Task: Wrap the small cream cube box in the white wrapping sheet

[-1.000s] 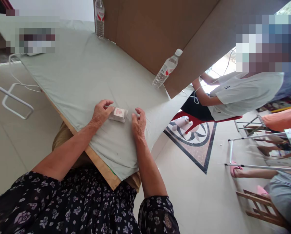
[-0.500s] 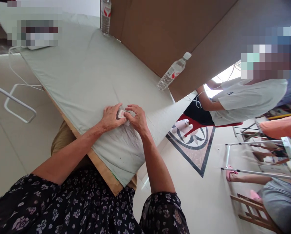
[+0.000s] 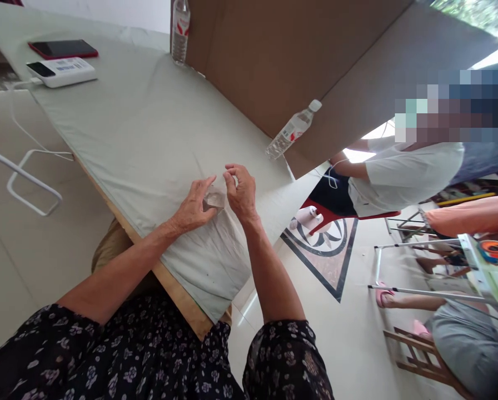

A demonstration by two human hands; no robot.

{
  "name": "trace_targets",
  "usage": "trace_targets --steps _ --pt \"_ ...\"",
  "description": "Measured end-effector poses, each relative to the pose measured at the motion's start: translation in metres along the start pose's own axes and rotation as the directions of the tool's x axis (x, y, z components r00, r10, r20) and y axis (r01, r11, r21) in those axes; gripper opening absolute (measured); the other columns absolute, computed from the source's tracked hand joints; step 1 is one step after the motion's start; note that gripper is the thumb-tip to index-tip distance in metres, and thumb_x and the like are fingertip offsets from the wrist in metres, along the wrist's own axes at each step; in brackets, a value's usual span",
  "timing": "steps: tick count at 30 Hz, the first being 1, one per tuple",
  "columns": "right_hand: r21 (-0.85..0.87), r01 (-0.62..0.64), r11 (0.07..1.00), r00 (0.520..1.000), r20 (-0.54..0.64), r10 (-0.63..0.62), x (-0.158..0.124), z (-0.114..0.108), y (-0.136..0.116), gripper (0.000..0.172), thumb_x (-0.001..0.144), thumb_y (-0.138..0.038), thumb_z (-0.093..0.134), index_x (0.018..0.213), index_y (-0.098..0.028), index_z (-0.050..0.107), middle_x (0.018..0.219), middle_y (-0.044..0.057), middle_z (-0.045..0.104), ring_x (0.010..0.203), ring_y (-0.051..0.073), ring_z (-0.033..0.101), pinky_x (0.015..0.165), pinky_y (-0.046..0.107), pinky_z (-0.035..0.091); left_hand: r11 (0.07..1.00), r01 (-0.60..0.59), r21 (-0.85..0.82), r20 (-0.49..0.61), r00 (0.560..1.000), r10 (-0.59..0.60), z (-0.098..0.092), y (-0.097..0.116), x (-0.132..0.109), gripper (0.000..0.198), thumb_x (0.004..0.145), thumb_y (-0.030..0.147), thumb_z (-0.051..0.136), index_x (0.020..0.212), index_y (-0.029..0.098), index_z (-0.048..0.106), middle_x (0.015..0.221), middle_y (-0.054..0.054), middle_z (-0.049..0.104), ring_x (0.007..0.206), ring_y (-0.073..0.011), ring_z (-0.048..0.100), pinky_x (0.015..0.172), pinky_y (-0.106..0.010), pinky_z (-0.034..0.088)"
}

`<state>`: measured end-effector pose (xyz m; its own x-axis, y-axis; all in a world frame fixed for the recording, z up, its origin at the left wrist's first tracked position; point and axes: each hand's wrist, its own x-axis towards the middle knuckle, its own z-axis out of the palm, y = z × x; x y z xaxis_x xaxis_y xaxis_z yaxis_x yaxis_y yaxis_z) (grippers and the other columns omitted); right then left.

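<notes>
A small see-through object (image 3: pixel 214 200), perhaps a clear plastic case, rests on the cloth-covered table (image 3: pixel 140 128) near its corner. My left hand (image 3: pixel 193 206) curves round its left side, the thumb at the near edge and the fingers at the far edge. Just right of it and slightly raised, my right hand (image 3: pixel 241 191) is apart from the object, with thumb and fingertips pinched together. Whatever the pinch may hold is too small to make out.
Ahead stands a brown cardboard panel (image 3: pixel 257 66), with one water bottle (image 3: pixel 293 130) leaning at its right and another bottle (image 3: pixel 180 33) at its left. A phone (image 3: pixel 63 48) and a white power bank (image 3: pixel 68 72) lie far left. A person in a white shirt (image 3: pixel 416 172) sits right.
My right hand has lifted off the small object and moved slightly right and away. The white and red printed piece seen between my hands no longer shows. My left hand stays round the object.
</notes>
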<state>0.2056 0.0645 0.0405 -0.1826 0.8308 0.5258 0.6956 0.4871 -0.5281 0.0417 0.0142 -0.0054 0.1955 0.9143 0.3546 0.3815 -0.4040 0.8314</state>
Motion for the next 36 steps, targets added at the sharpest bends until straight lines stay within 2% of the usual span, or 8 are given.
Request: trace_targets --steps 8,14,17,20,25,29,32,36 --pt "0.086 -0.094 0.992 0.995 -0.018 0.096 0.046 -0.006 0.025 0.015 0.095 -0.025 0.058 0.081 -0.023 0.062 0.111 0.006 0.076 0.104 0.02 0.068 0.097 0.038 0.051 0.988 0.044 -0.146 0.029 0.999 -0.04 -0.006 0.005 0.002 0.081 0.075 0.033 0.069 0.152 0.023 0.046 0.149 -0.013 0.053 0.132 -0.0303 0.052 0.116 -0.049 0.043" --pt "0.232 -0.199 0.952 0.979 0.005 0.203 0.069 -0.009 0.042 0.016 0.092 -0.03 0.06 0.08 -0.021 0.063 0.091 0.001 0.073 0.084 0.015 0.065 0.087 0.032 0.052 0.884 0.301 -0.357 0.143 0.953 -0.267 -0.01 0.006 0.005 0.067 0.076 0.053 0.069 0.131 0.016 0.061 0.115 -0.011 0.069 0.099 -0.0255 0.066 0.087 -0.041 0.057" --pt "0.304 -0.292 0.907 0.941 -0.076 0.329 0.056 -0.014 0.044 0.019 0.093 -0.037 0.059 0.084 -0.021 0.062 0.081 -0.002 0.067 0.075 0.013 0.062 0.08 0.03 0.052 0.812 0.385 -0.439 0.197 0.923 -0.331 -0.01 0.006 0.007 0.065 0.077 0.055 0.069 0.127 0.015 0.065 0.104 -0.008 0.072 0.089 -0.023 0.068 0.079 -0.037 0.057" --pt "0.331 -0.357 0.874 0.887 -0.174 0.428 0.022 -0.024 0.032 0.024 0.095 -0.045 0.058 0.089 -0.022 0.059 0.081 -0.001 0.066 0.072 0.014 0.062 0.073 0.03 0.053 0.746 0.417 -0.519 0.163 0.905 -0.392 -0.009 0.008 0.008 0.066 0.072 0.05 0.071 0.126 0.014 0.065 0.112 -0.01 0.074 0.099 -0.0253 0.07 0.084 -0.037 0.057" --pt "0.018 -0.464 0.885 0.882 0.096 0.461 -0.036 -0.027 -0.012 0.041 0.085 -0.06 0.07 0.099 -0.023 0.062 0.081 -0.001 0.069 0.073 0.017 0.063 0.073 0.031 0.049 0.692 0.405 -0.598 0.116 0.897 -0.426 -0.01 0.012 0.009 0.064 0.069 0.048 0.074 0.121 0.014 0.066 0.116 -0.01 0.074 0.103 -0.0254 0.069 0.086 -0.036 0.056" --pt "-0.136 -0.498 0.856 0.827 0.221 0.516 -0.045 -0.016 -0.029 0.035 0.088 -0.048 0.071 0.11 -0.021 0.066 0.086 0.002 0.074 0.081 0.02 0.068 0.076 0.031 0.047 0.79 0.361 -0.496 0.055 0.921 -0.386 -0.007 0.012 0.007 0.066 0.066 0.051 0.077 0.119 0.015 0.065 0.103 -0.007 0.072 0.091 -0.0209 0.066 0.08 -0.033 0.054" --pt "-0.126 -0.476 0.87 0.852 0.181 0.492 -0.045 -0.012 -0.024 0.013 0.092 -0.028 0.059 0.095 -0.021 0.07 0.083 0.002 0.074 0.08 0.018 0.067 0.077 0.03 0.045 0.902 0.319 -0.292 -0.008 0.942 -0.336 -0.005 0.009 0.006 0.062 0.061 0.05 0.08 0.112 0.018 0.066 0.095 -0.004 0.07 0.082 -0.0191 0.063 0.076 -0.033 0.052" --pt "0.074 -0.452 0.889 0.891 0.092 0.446 -0.053 -0.013 -0.012 0.017 0.09 -0.029 0.053 0.086 -0.023 0.069 0.082 0.0 0.074 0.077 0.016 0.065 0.077 0.029 0.046 0.957 0.266 -0.113 -0.15 0.948 -0.281 -0.006 0.002 0.008 0.026 0.064 0.038 0.072 0.083 0.02 0.067 0.105 -0.007 0.072 0.089 -0.0202 0.064 0.084 -0.035 0.053"
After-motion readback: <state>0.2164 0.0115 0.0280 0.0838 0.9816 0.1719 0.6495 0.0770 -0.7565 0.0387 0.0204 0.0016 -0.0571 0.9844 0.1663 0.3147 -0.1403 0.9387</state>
